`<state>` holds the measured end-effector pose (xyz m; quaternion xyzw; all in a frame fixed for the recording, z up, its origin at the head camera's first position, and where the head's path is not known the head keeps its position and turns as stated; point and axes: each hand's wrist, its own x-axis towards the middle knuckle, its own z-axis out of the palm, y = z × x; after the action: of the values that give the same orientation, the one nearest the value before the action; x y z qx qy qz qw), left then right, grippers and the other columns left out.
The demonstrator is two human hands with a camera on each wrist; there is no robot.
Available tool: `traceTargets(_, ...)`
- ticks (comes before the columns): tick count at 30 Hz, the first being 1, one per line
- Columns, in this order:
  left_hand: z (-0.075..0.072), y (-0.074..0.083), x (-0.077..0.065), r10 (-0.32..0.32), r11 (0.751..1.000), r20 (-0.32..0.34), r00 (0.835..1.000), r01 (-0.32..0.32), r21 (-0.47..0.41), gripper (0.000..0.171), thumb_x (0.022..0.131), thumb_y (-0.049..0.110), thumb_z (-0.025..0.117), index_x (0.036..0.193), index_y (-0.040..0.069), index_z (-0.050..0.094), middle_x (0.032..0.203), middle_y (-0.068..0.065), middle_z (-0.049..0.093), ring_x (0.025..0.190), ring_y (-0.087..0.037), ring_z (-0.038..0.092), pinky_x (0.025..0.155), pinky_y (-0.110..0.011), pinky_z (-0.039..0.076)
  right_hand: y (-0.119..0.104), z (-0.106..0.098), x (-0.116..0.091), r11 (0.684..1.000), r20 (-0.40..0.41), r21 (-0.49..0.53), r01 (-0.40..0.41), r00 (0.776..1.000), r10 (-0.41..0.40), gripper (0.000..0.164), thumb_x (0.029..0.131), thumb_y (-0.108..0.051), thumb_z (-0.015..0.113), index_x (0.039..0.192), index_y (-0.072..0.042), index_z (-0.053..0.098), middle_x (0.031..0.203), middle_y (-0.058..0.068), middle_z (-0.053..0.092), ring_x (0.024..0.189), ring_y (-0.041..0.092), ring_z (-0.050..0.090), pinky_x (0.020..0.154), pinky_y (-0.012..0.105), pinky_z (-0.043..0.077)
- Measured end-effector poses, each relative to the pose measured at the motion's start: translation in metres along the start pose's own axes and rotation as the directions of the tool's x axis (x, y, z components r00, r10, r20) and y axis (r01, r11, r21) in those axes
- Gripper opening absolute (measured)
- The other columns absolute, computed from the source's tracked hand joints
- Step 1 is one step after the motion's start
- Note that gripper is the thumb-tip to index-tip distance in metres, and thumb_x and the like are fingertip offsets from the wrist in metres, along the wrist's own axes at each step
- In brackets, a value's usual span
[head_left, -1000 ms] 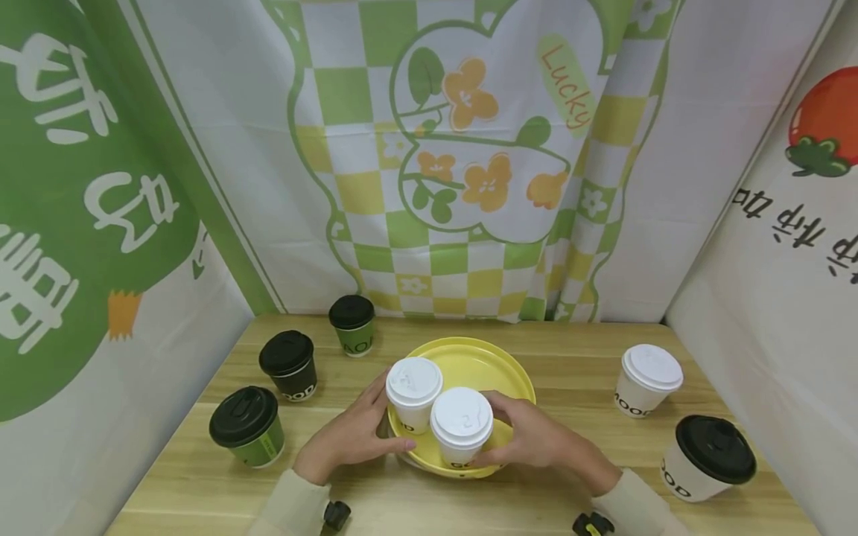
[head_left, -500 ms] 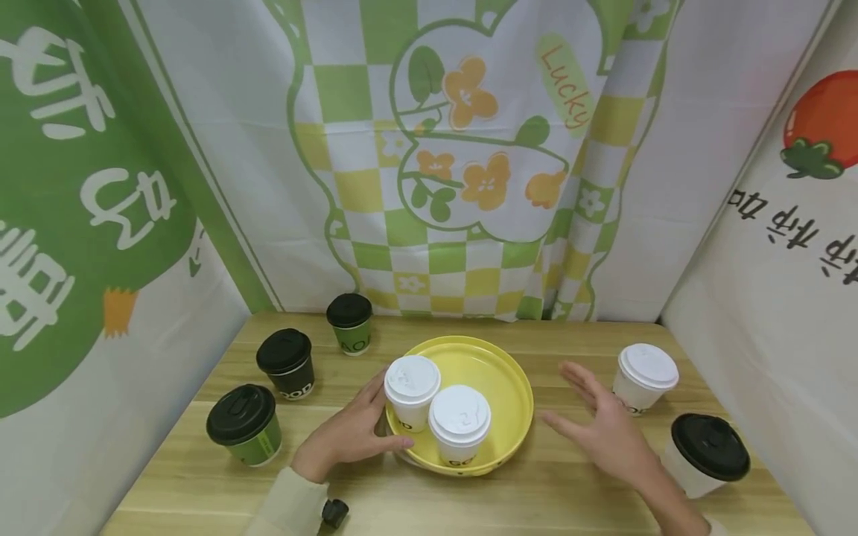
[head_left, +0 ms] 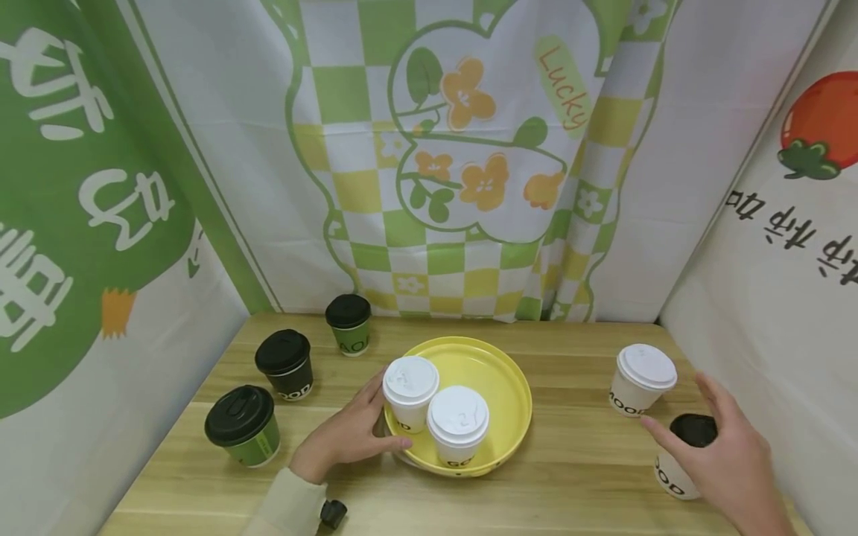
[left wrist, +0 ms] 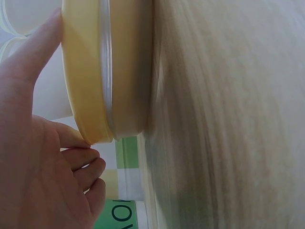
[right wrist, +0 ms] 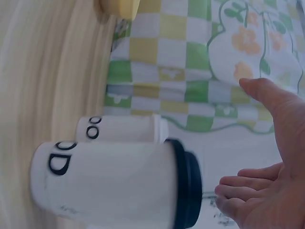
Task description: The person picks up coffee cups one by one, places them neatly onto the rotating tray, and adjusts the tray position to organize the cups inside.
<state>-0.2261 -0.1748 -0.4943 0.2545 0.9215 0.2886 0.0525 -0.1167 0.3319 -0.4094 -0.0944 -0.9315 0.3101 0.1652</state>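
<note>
A round yellow tray (head_left: pixel 499 378) sits mid-table with two white-lidded cups (head_left: pixel 411 391) (head_left: pixel 459 423) on its near left part. My left hand (head_left: pixel 348 435) rests against the tray's left rim (left wrist: pixel 90 86), thumb on the edge and fingers along the side. My right hand (head_left: pixel 720 454) hovers open over a white cup with a black lid (head_left: pixel 684 454) at the right front; in the right wrist view the fingers (right wrist: pixel 238 200) are spread just beyond that cup's lid (right wrist: pixel 186 186), apart from it.
Another white cup with a white lid (head_left: pixel 641 380) stands behind the right hand. Three black-lidded cups (head_left: pixel 241 426) (head_left: pixel 284 363) (head_left: pixel 348 324) line the left side. Fabric walls close the table on three sides.
My right hand left the tray's cup and swept right to above the black-lidded white cup. The left hand stayed on the tray rim.
</note>
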Motion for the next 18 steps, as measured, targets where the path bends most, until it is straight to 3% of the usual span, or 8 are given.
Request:
traceTargets(5, 0.001, -0.001, 0.001, 0.015, 1.0, -0.005, 1.0, -0.015, 0.003, 0.121, 0.089, 0.062, 0.078, 0.171, 0.009, 0.007, 0.179, -0.017, 0.005, 0.163, -0.044, 0.018, 0.124, -0.064, 0.036, 0.026, -0.004, -0.002, 0.979, -0.005, -0.048, -0.197, 0.98, 0.197, 0.122, 0.088, -0.065, 0.077, 0.17, -0.004, 0.009, 0.171, 0.031, 0.024, 0.148, 0.062, 0.03, 0.11, 0.077, 0.032)
traceTargets(10, 0.002, -0.002, 0.001, 0.013, 1.0, -0.01, 1.0, -0.013, -0.005, 0.122, 0.089, 0.061, 0.079, 0.171, 0.01, 0.005, 0.179, -0.017, 0.003, 0.163, -0.044, 0.019, 0.124, -0.063, 0.036, 0.046, 0.0, -0.006, 0.934, 0.037, 0.017, -0.356, 0.934, 0.355, 0.127, 0.087, -0.064, 0.079, 0.17, -0.003, 0.004, 0.175, 0.024, 0.015, 0.157, 0.054, 0.02, 0.121, 0.072, 0.027)
traceTargets(15, 0.002, -0.002, 0.001, 0.005, 1.0, -0.004, 1.0, -0.005, -0.017, 0.122, 0.089, 0.06, 0.079, 0.171, 0.01, 0.004, 0.179, -0.017, 0.002, 0.163, -0.044, 0.017, 0.124, -0.065, 0.034, 0.061, 0.008, -0.005, 0.884, 0.104, 0.018, -0.468, 0.88, 0.464, 0.136, 0.084, -0.067, 0.08, 0.168, 0.0, -0.003, 0.173, 0.031, 0.012, 0.158, 0.054, 0.02, 0.123, 0.069, 0.026)
traceTargets(18, 0.002, -0.002, 0.001, 0.007, 1.0, -0.002, 1.0, -0.007, -0.014, 0.122, 0.089, 0.062, 0.078, 0.171, 0.01, 0.004, 0.179, -0.018, 0.002, 0.163, -0.045, 0.017, 0.124, -0.065, 0.034, 0.07, 0.013, -0.005, 0.873, 0.114, 0.001, -0.488, 0.867, 0.485, 0.137, 0.081, -0.067, 0.083, 0.168, 0.002, 0.002, 0.168, 0.038, 0.022, 0.152, 0.057, 0.028, 0.119, 0.07, 0.031)
